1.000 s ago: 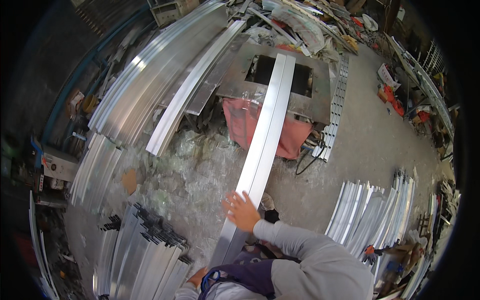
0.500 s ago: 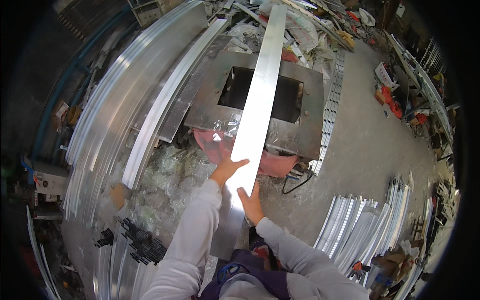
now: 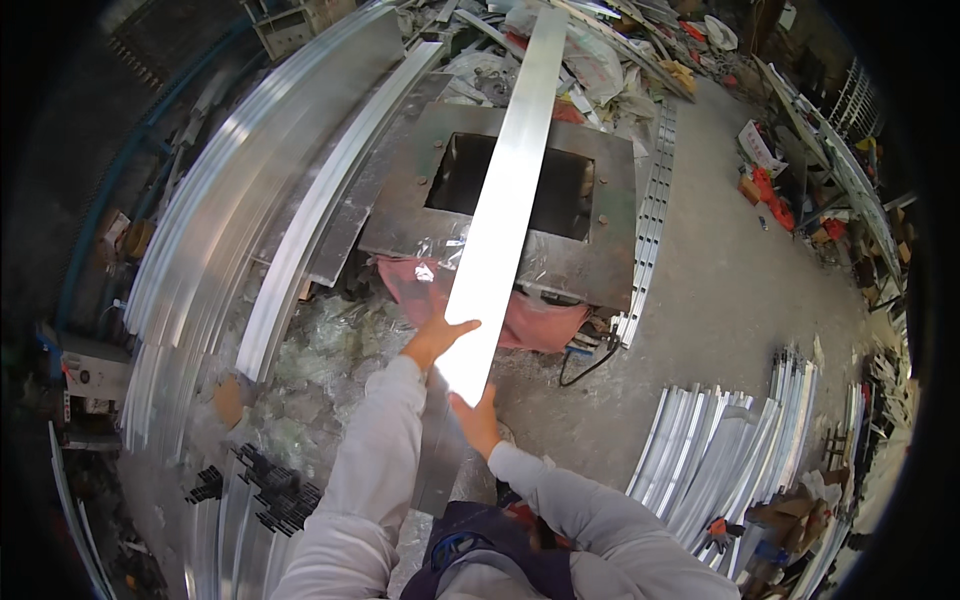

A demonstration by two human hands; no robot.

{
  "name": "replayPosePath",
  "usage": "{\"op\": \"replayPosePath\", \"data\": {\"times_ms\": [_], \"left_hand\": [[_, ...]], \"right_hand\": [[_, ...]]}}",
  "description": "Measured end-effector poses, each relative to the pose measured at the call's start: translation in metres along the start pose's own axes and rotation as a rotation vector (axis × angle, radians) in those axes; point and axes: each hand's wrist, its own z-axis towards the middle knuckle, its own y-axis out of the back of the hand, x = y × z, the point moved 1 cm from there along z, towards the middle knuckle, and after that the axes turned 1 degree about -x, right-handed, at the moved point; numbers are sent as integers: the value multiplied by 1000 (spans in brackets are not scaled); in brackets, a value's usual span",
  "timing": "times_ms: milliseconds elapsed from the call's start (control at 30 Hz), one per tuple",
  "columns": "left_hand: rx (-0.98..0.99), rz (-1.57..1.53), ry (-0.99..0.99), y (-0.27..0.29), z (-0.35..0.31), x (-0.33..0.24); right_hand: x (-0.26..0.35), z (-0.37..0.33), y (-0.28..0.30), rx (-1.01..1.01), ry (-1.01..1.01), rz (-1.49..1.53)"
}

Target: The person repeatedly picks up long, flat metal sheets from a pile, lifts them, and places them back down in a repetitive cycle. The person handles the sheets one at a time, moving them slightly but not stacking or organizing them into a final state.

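1. A long, flat aluminium profile (image 3: 503, 215) runs from the centre of the frame to its upper edge, leaning slightly rightward as it goes up.
2. The left hand (image 3: 433, 340) grips the profile's left edge near its lower bright end, with the thumb laid over the top face; the profile hides some of the fingers.
3. The right hand (image 3: 477, 420) holds the right edge a little lower in the frame, its thumb over the bright lower end and its fingers partly out of sight.
4. The profile thus lies between the two hands, with most of its visible length stretching above them. A duller grey strip continues below; whether it belongs to the same piece cannot be told.
5. Farther up, the profile crosses over a metal table (image 3: 398, 212) with a dark rectangular opening (image 3: 465, 183). Red cloth (image 3: 545, 323) hangs at the table's lower edge.
6. A slotted metal rail (image 3: 650, 235) stretches along the table's right side.
7. A pale channel profile (image 3: 325, 205) and stacked long profiles (image 3: 240, 170) fill the upper left.
8. Crumpled clear film (image 3: 335, 350) lies left of the hands.
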Motion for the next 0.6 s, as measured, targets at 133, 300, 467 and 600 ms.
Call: {"op": "replayPosePath", "data": {"times_ms": [133, 300, 467, 600], "left_hand": [[43, 52, 35, 6, -101, 104], [143, -66, 133, -8, -284, 237], [213, 15, 496, -31, -452, 268], [241, -304, 687, -74, -556, 415]], "right_hand": [[-5, -83, 10, 539, -177, -239], [16, -124, 28, 245, 427, -573], [30, -164, -15, 324, 842, -879], [-6, -221, -43, 645, 885, -1102]]}}
